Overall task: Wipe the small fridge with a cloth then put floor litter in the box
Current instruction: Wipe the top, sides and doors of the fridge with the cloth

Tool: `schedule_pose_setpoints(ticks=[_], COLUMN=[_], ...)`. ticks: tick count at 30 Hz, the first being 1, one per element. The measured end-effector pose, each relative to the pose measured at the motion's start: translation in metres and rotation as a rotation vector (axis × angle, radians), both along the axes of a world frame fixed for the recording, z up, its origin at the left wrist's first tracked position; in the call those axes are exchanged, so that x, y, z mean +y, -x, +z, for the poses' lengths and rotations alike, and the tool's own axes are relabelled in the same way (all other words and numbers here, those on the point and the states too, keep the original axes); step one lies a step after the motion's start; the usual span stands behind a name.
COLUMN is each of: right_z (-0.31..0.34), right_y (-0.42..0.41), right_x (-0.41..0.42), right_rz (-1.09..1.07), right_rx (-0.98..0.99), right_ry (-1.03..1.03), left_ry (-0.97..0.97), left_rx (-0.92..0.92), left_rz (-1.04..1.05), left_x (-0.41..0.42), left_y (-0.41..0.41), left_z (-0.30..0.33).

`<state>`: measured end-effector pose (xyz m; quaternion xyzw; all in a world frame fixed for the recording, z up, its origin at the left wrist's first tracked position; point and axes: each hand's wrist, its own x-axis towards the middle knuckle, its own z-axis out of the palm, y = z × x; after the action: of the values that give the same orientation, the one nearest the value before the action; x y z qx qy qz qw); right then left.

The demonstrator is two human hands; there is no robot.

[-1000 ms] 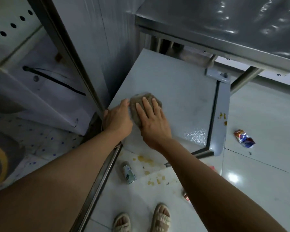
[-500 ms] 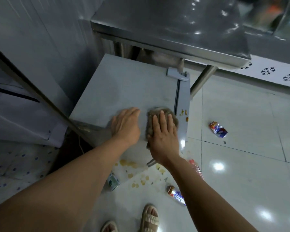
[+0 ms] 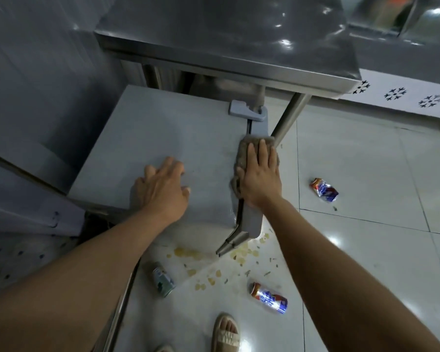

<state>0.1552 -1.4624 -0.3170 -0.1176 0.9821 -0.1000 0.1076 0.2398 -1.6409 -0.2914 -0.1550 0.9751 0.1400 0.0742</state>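
Change: right hand (image 3: pixel 259 174) and cloth (image 3: pixel 241 158) have slid from mid-top out to the fridge's door-side edge; left hand (image 3: pixel 160 189) stayed planted.
Right hand: flat, fingers spread, pressing the brown cloth down, not clutching it.
Left hand: open, palm down, bracing on the small fridge (image 3: pixel 163 133) top, holding nothing.
Cloth: centre of frame, straddling the seam where top meets door, long axis running along that edge toward the hinge.
Key relation: unwiped edge strip lies ahead of the right fingertips, toward upper frame; right hand is the nearer one.
Litter: crushed can (image 3: pixel 324 190) right of frame, second can (image 3: pixel 268 297) and green can (image 3: pixel 163 278) low centre, scraps on floor between.
Box: not visible.
Judgement: wiping unfinished; litter untouched.
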Motion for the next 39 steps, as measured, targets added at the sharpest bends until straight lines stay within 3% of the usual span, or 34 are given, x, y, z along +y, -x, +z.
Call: schedule_pose_setpoints(ticks=[4,11,19,25,29,35,39], right_z=[-0.004,-0.01,-0.004,-0.01,-0.012,-0.008,-0.005], right_y=[0.014,-0.095,0.012,-0.059,-0.017,0.058,0.034], right_x=[0.001,0.014,0.001,0.0,-0.018,-0.063,-0.059], right_rz=[0.005,0.059,0.022,0.271,0.399,0.338,0.349], right_rx=[0.013,0.045,0.043,0.118,0.105,0.073,0.09], right_ry=[0.007,0.035,0.043,0.115,0.105,0.058,0.081], left_ry=[-0.027,-0.002,-0.007,-0.013,-0.015,-0.079,-0.083], left_rx=[-0.01,-0.034,0.034,0.071,0.08,0.023,-0.025], left_rz=[0.035,0.024,0.028,0.029,0.048,0.063,0.041], left_x=[0.003,0.005,-0.001,-0.015,-0.017,-0.017,-0.022], left_y=[0.002,0.003,0.012,0.031,0.03,0.031,0.04], left_z=[0.001,0.003,-0.001,-0.016,-0.022,-0.017,-0.008])
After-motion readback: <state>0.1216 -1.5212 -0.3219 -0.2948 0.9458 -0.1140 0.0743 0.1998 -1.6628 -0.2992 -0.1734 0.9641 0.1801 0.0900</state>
